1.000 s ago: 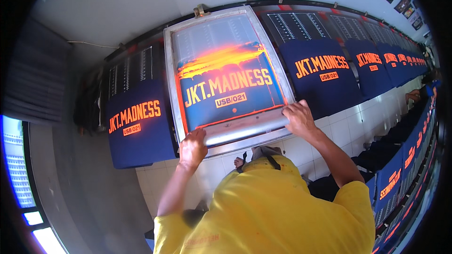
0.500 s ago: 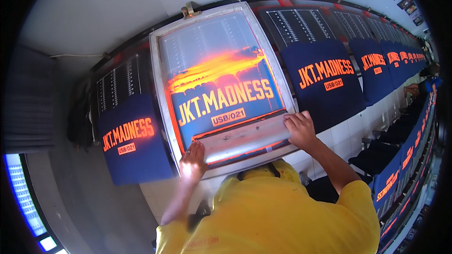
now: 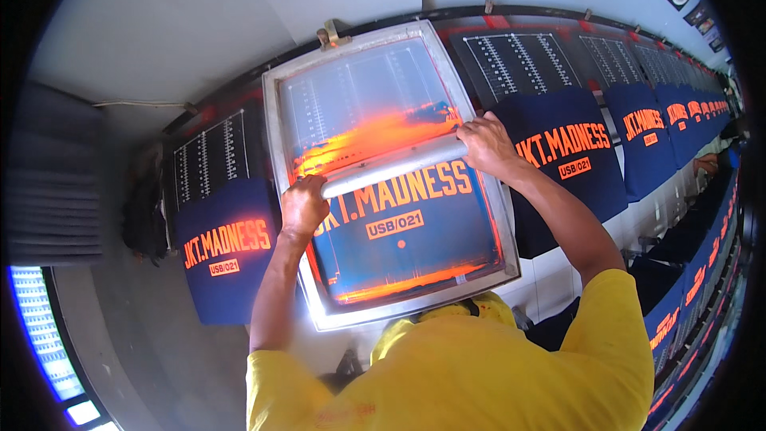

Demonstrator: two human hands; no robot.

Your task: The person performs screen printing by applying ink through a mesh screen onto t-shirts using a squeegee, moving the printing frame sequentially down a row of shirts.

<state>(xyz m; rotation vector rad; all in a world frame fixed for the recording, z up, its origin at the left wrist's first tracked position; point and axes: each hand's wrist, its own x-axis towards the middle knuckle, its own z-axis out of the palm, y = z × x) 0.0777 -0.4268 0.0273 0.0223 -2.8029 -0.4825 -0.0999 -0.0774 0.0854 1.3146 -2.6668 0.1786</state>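
Observation:
A silver metal squeegee spans the screen-printing frame, and both hands hold it. Around its left end my left hand is closed; my right hand is closed around its right end. Beyond the blade, orange ink lies across the upper half of the mesh. Nearer to me the mesh shows the design in orange, with a streak of ink along its near edge. Under the frame lies a dark blue cloth piece, seen through the mesh.
To the left lies a printed navy shirt panel on a black board with white ruled marks. Another printed panel is at right, with several more beyond. A metal clamp sits at the frame's far edge. A grey curtain hangs at left.
Both hands have pushed the squeegee from the near end of the frame to about its middle. The ink ahead of it is now farther up the mesh.

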